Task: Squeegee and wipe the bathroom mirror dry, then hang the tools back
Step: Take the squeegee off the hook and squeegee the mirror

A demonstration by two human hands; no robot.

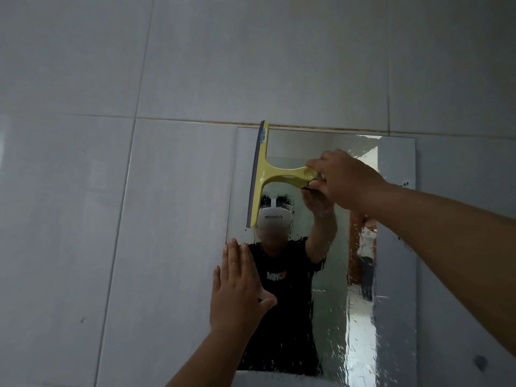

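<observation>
Against the mirror [363, 275], right hand [343, 180] pinches the squeegee [268, 174] handle; left hand [237, 286] presses flat, fingers straight.

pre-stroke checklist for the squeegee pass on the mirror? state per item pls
1. Squeegee gripped: ok, right hand closed on the end of its handle.
2. Blade orientation: ok, the blade stands near vertical by the left edge of the mirror, its top end at the mirror's top edge.
3. Blade flat on the glass: cannot tell from this angle.
4. Left hand out of the blade's way: ok, open and flat at the mirror's left edge, below the blade.
5. Water left to clear: not ok, droplets and streaks cover the lower and right glass.
6. Wiping cloth ready: cannot tell, none in view.
</observation>
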